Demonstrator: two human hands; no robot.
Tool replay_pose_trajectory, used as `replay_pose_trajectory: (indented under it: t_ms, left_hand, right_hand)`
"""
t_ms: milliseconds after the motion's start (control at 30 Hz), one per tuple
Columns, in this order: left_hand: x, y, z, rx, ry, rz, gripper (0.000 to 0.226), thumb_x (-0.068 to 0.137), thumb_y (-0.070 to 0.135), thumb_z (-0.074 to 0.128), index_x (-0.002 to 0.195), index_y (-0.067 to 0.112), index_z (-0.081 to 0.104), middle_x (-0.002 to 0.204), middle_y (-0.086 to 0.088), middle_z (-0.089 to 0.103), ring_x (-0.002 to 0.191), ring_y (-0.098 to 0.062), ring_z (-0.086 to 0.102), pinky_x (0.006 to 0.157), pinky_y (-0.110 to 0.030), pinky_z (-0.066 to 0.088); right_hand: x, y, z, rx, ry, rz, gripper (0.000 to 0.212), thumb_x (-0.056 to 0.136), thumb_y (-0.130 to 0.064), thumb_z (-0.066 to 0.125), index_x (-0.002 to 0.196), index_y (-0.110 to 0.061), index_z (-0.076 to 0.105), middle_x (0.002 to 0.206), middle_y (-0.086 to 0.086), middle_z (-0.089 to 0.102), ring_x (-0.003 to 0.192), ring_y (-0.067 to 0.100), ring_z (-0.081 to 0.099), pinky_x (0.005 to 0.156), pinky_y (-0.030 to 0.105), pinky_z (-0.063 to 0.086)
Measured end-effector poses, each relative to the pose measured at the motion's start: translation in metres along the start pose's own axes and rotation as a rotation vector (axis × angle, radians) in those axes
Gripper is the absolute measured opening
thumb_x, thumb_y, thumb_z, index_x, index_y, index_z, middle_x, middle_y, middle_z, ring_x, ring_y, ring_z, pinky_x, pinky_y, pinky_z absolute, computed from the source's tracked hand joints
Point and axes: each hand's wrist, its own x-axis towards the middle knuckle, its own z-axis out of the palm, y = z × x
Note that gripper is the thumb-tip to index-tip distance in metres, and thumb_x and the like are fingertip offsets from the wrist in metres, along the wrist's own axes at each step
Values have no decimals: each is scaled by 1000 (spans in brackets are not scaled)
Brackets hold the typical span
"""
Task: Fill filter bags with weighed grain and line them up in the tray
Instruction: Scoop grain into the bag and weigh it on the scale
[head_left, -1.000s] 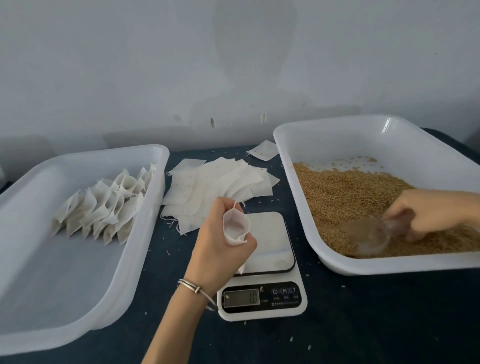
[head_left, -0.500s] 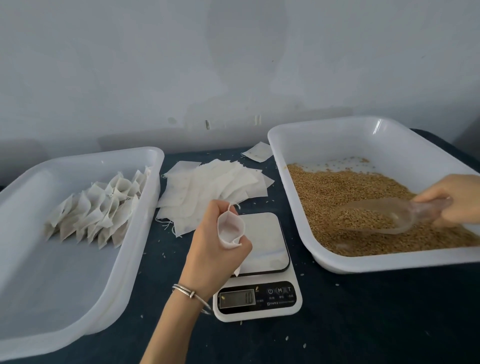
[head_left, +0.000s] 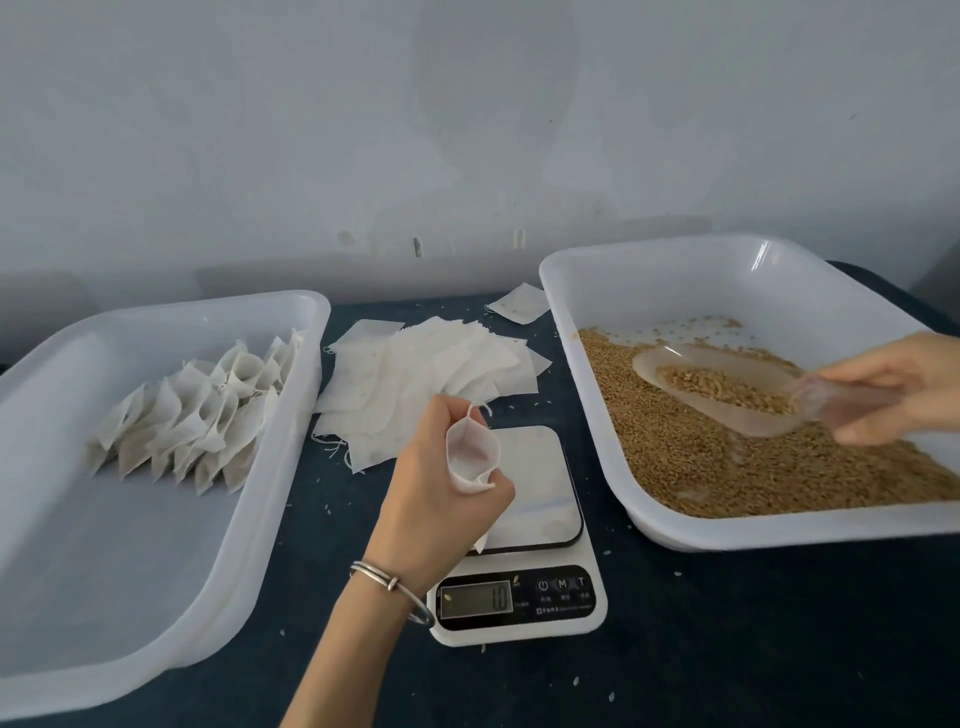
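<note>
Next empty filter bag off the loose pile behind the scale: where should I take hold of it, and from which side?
Judging by the fanned pile of empty bags, pinch a free corner on its near edge, by the scale, coming from the front. There the corners overhang the dark table, so one flat sheet probably peels off alone. Both hands are occupied now.

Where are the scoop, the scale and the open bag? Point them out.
scoop (head_left: 727, 389): head view, on the grain-loaded bowl.
scale (head_left: 530, 608): head view, on its black display panel.
open bag (head_left: 470, 457): head view, on its inner wall.
</note>
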Motion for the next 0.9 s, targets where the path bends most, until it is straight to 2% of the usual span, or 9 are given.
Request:
replay_pose_trajectory:
  t_ms: [67,167,233,400,500,600,667,767,900]
  left_hand:
    - [2,2,0,12,-5,-19,40,69,2,65,86,32,44,87,18,53,71,3,50,57,-5,39]
    - [5,5,-2,26,-26,-38,41,70,2,66,88,31,43,81,18,52,70,10,49,53,-4,38]
    - [7,6,-4,62,-52,-43,39,70,4,66,90,29,43,80,15,51,66,10,48,52,-4,38]
    - [9,7,-8,141,-120,-58,40,71,10,66,102,22,44,80,12,52,65,11,47,55,-5,38]
    - [9,8,-9,147,-144,-58,40,70,11,66,103,20,45,79,11,53,66,6,48,57,-8,39]
    - [9,8,-9,144,-157,-57,42,69,10,66,103,21,45,78,12,52,65,6,48,56,-9,38]
    - [10,8,-8,148,-170,-57,43,69,11,67,103,23,43,78,14,49,65,8,48,56,-9,37]
    - [10,9,-6,149,-189,-71,42,69,12,67,100,26,42,75,14,49,63,8,48,54,-9,37]
    - [10,8,0,131,-202,-95,42,69,12,65,101,26,43,73,12,49,53,2,47,48,-11,34]
  right_hand:
    - [-4,-27,1,20,-25,-70,51,62,-10,81,89,-52,71,98,-30,68,94,-1,64,104,43,37]
    - [-7,-66,5,-54,-96,-167,55,66,-9,79,89,-57,66,94,-34,67,86,-14,61,91,29,41]
    - [-5,-86,10,-108,-133,-216,54,67,-12,79,89,-59,65,92,-35,67,84,-16,60,81,20,39]
    - [9,-111,19,-247,-174,-246,49,70,-11,80,98,-49,68,89,-29,70,83,-16,60,70,13,36]
    - [14,-120,21,-362,-144,-272,51,71,-13,79,92,-57,66,85,-30,69,82,-13,60,68,16,39]
    - [12,-130,24,-479,-125,-271,58,70,-16,79,82,-69,60,83,-35,65,89,11,67,79,33,51]
    - [9,-135,25,-540,-95,-263,65,71,-16,78,70,-76,53,82,-33,65,91,14,66,83,35,51]
    - [3,-143,25,-592,-68,-249,55,72,-16,77,61,-66,57,88,-23,67,88,14,65,85,38,52]
    - [-4,-157,23,-703,-82,-264,45,73,-17,75,78,-58,58,94,-19,67,88,6,62,87,35,52]
